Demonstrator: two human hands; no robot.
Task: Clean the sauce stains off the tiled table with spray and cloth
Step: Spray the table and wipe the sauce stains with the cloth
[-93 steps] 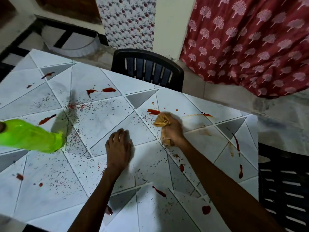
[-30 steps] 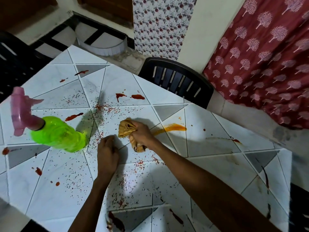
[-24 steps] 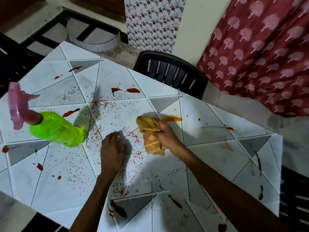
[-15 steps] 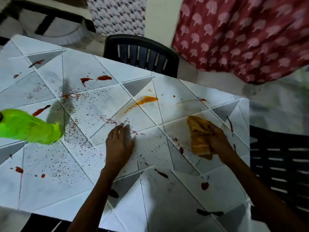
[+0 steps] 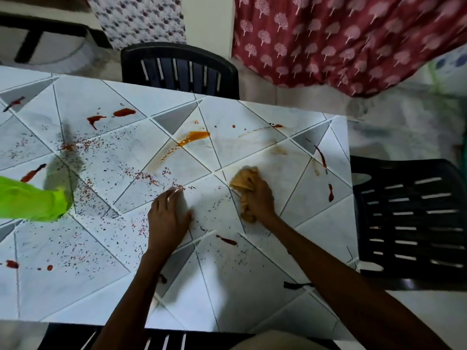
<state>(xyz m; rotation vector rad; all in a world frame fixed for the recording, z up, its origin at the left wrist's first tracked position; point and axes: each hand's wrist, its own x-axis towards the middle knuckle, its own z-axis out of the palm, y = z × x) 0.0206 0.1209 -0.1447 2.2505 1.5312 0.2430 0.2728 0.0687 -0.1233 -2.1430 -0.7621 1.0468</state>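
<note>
right hand (image 5: pixel 257 198) grasps cloth (image 5: pixel 243 180); left hand (image 5: pixel 168 218) flat, released | I fear soiled cloth smears orange stain (image 5: pixel 195 135) at 11 o'clock

black chair far side (image 5: pixel 179 69) | black chair right (image 5: pixel 409 218) | red tree-print curtain (image 5: pixel 353 39) | cream wall (image 5: pixel 208 21)

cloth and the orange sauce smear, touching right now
Apart. The head view shows the cloth, gripped in the right hand, lying nearer the person than the orange smear, with bare white tile between them.
</note>
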